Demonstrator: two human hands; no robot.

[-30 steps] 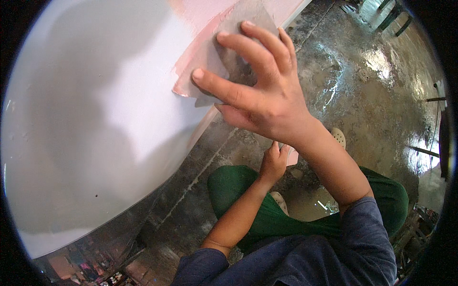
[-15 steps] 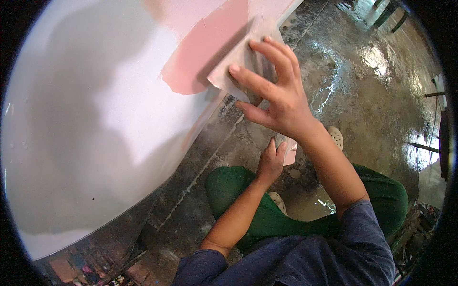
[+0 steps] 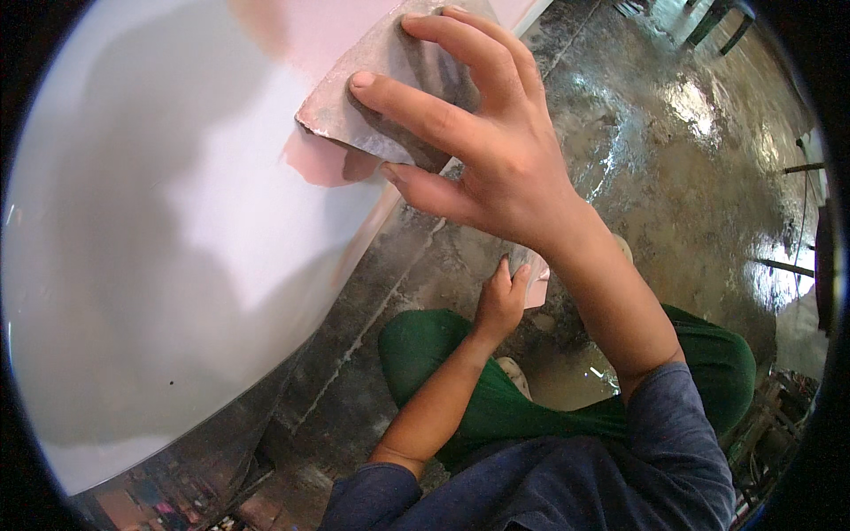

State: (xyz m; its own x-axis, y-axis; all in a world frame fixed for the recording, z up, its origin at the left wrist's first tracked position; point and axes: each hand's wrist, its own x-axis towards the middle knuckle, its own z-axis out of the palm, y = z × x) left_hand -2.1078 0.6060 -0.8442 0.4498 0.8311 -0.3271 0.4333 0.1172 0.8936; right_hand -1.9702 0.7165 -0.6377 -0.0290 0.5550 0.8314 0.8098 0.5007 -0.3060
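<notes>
My right hand point(image 3: 500, 155) grips a thin, flexible grey spreader point(image 3: 332, 111) with spread fingers on its face. The spreader lies tilted over a pink putty patch point(image 3: 319, 165) on a large white curved panel point(image 3: 133, 221), near the panel's right edge. Pink smudges mark the upper panel. My left hand point(image 3: 503, 305), below the panel edge, holds a small flat piece point(image 3: 537, 292) with pink on it; its exact kind is partly hidden behind my right wrist.
My legs in green trousers point(image 3: 722, 372) are folded on the wet, stained concrete floor point(image 3: 673, 195), a pale sandal point(image 3: 516, 379) showing. Dark legs of an object point(image 3: 735, 35) stand at top right. Thin bars point(image 3: 784, 270) and clutter point(image 3: 788, 398) line the right rim.
Half a second ago the spreader stood lower right, exposing the pink patch; it has moved up and left over it with my right hand. My left hand is nearly still.
</notes>
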